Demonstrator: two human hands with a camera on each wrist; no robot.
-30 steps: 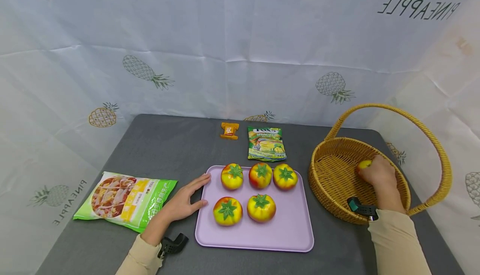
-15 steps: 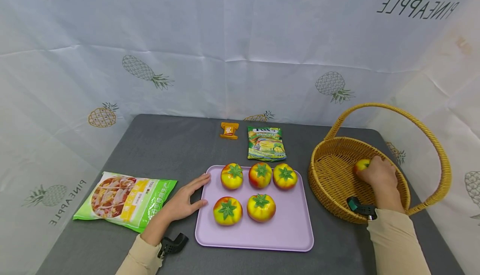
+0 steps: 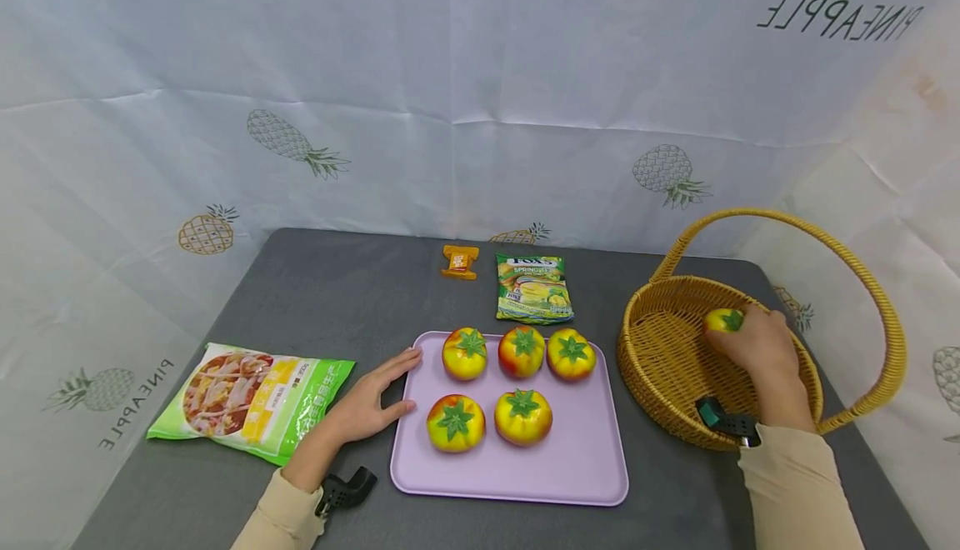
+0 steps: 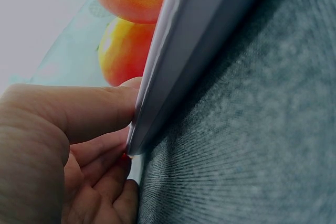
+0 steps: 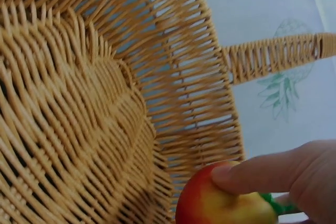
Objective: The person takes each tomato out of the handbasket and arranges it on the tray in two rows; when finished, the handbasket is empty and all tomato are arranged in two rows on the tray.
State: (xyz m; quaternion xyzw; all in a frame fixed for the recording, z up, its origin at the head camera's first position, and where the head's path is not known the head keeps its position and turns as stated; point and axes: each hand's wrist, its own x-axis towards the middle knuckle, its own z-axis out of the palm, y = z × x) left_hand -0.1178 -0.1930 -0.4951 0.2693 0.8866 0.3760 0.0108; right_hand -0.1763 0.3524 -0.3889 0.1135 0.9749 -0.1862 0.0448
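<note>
My right hand [image 3: 763,350] is inside the wicker basket [image 3: 636,367] and grips a red-and-yellow fruit [image 3: 717,319] with a green leafy top. The right wrist view shows the thumb pressed on the skin of this fruit [image 5: 210,195]; the other fingers are mostly hidden. My left hand [image 3: 371,400] rests at the left edge of a lilac tray [image 3: 555,475], its fingers extended. Up close, the thumb and fingertips touch the tray's rim [image 4: 157,72]. Several similar fruits [image 3: 522,417] sit on the tray, leafy tops up, three along the back and two in front.
Left of the tray lies a green and white food bag [image 3: 251,400], partly under my left forearm. Behind the tray are a green Fox's packet [image 3: 533,288] and a small orange wrapped snack [image 3: 459,262]. The basket's tall handle [image 3: 862,275] arches up over its right side.
My right hand has shifted slightly up and left within the basket, and the fruit has moved with it; its green top now shows. The left hand and tray have not moved.
</note>
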